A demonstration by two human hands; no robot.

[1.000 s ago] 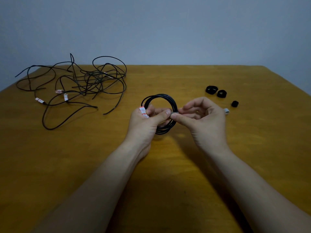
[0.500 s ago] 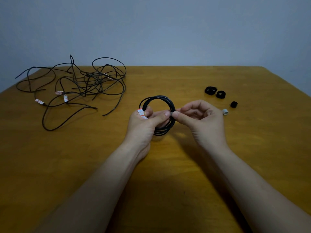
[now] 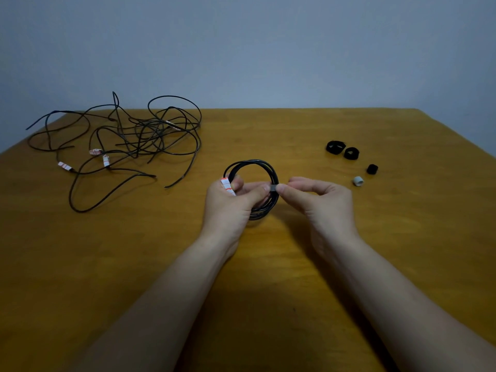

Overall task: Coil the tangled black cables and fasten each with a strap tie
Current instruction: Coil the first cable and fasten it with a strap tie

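Fingertips (image 3: 282, 189) of right hand (image 3: 324, 202) pinch grey strap tie (image 3: 273, 188) wrapped on cable coil (image 3: 252, 161); left hand (image 3: 230, 208) grips coil.

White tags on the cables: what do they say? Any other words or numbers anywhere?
Tag on the coiled cable in the left hand: red marks on white, too blurred to read.
Tags on the tangled cables: too small to read.
Strap ties and table: no writing visible.

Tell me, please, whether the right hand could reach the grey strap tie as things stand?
Probably yes: the grey strap tie lies near the right hand, nothing between, though its fingers pinch the coil.
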